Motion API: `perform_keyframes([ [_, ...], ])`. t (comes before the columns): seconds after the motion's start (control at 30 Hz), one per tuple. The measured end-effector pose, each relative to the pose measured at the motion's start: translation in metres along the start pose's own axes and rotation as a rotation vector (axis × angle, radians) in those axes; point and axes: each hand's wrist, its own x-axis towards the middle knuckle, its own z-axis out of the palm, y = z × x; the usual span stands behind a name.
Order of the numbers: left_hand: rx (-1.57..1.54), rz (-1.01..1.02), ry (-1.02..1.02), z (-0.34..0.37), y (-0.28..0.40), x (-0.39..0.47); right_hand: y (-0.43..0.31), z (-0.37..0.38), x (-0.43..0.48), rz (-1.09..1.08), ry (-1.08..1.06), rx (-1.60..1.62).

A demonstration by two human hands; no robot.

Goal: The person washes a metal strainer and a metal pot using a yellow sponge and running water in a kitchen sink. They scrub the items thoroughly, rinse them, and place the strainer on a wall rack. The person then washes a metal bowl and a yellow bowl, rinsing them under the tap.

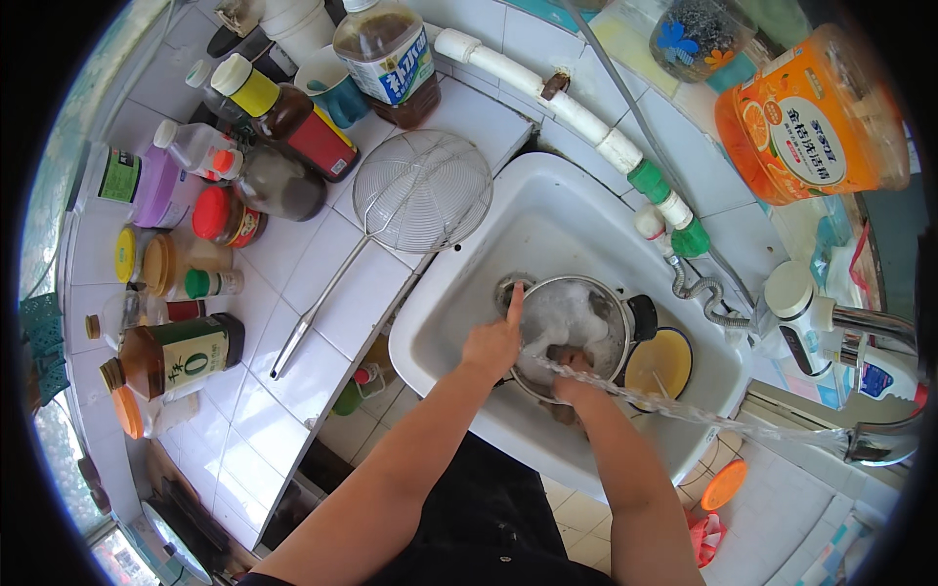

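Observation:
A steel pot (619,293) with dark handles stands in the white sink (469,264), holding foamy water (564,315). At the pot's left rim is my left hand (492,344), its index finger stretched toward the sink drain (511,289). The other fingers are curled, and whether they grip the rim is hard to see. My right hand (573,373) reaches inside the pot, fingers partly in the foam next to something brown; what it holds is unclear. A stream of water (659,403) runs from the faucet (876,443) across my right wrist into the pot.
A yellow enamel bowl (659,362) sits right of the pot. On the tiled counter (293,373) lie a wire skimmer (423,192) and several bottles and jars (278,183). White pipes (571,113) run along the wall. An orange detergent jug (806,132) stands at the upper right.

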Motion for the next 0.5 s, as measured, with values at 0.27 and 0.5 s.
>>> perform_keyframes([
  [0.27, -0.086, 0.001, -0.026, -0.008, 0.001, 0.001, -0.058, -0.026, 0.044, -0.573, 0.06, 2.285],
  [0.5, -0.059, 0.005, -0.038, -0.017, -0.002, 0.004, 0.002, -0.091, 0.047, 0.037, 0.451, 2.836],
])
